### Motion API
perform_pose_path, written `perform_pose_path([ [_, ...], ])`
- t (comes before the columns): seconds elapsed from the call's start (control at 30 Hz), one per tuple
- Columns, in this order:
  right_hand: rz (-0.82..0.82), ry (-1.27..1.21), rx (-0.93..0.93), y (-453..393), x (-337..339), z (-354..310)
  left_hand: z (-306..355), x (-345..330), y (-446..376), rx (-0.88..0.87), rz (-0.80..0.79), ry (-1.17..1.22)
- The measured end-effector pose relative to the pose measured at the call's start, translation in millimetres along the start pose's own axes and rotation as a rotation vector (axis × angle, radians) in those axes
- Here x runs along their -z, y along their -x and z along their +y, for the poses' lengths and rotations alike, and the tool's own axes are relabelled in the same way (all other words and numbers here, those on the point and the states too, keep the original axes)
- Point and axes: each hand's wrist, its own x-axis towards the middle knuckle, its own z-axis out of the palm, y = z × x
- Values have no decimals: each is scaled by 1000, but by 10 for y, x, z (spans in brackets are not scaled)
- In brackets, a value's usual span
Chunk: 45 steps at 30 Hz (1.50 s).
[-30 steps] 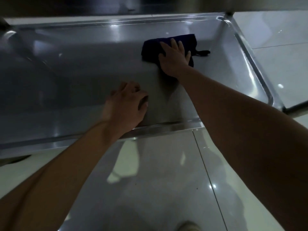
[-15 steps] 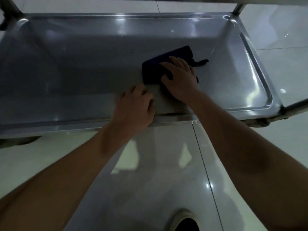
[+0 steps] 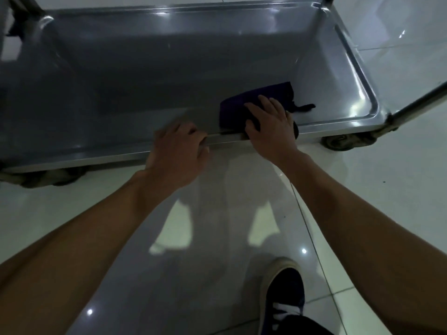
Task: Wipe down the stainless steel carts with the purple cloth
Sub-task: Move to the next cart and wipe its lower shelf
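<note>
Bare cart shelf [image 3: 145, 76] leftward of cloth [image 3: 242, 102]

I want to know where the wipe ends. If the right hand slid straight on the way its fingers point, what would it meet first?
Past the purple cloth under the right hand, the cart shelf looks bare, so probably its far raised rim; depth is unclear.

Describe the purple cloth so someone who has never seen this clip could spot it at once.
Find the big stainless steel cart tray across the top of the view. Near the right end of its near rim, the right hand presses flat on the purple cloth. It is the only dark, soft thing on the shiny metal, with a thin strap trailing to its right.
</note>
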Motion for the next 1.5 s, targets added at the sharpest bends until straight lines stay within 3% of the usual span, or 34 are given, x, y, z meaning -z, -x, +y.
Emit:
perform_pose_path([
  [0.27, -38, 124, 73, 199, -359, -1016, -806, 266, 404, 113, -90, -95],
  [0.53, -2, 102, 187, 227, -792, -2057, -1594, 426, 979, 206, 43, -25],
  [0.73, 16, 176, 307, 329, -952, -2608, -2034, 550, 1224, 297, 25, -29],
  [1.03, 47, 170, 357, 476, -995, -2827, -2080, 634, 1520, 304, 88, 47],
  [1.23, 22, 135, 352, 559, -976, -2980, -2136, 742, 1746, 392, 23, 31],
  [1.4, -135, 27, 349, 828, -867, -3268, -2171, 1097, 2175, 535, 6, 92],
  [1.5, -269, -14, 352, 1155, -666, -3443, -2080, 1464, 2574, 598, -90, 91],
])
